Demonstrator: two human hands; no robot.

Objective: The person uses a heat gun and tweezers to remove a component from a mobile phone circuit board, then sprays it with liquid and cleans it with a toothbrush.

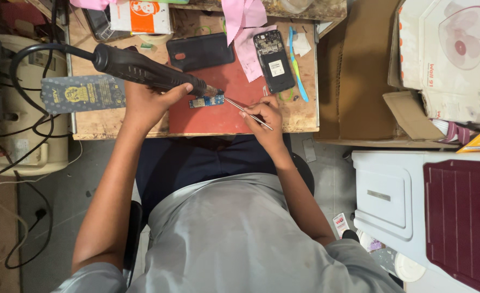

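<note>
On the wooden bench (299, 116) lies a red mat (218, 108); on it a small blue circuit board (207, 101), long axis left-right, between both hands. The left hand (150, 100) grips a black hot-air tool (147, 70), nozzle at the board; the right hand (267, 114) fingers pinch tweezers (248, 113) pointing at it.

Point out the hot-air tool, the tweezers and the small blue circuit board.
hot-air tool (142, 69), head view, middle of its black handle
tweezers (245, 111), head view, mid-shaft just ahead of the fingers
blue circuit board (207, 101), head view, centre of the board on the red mat
</note>
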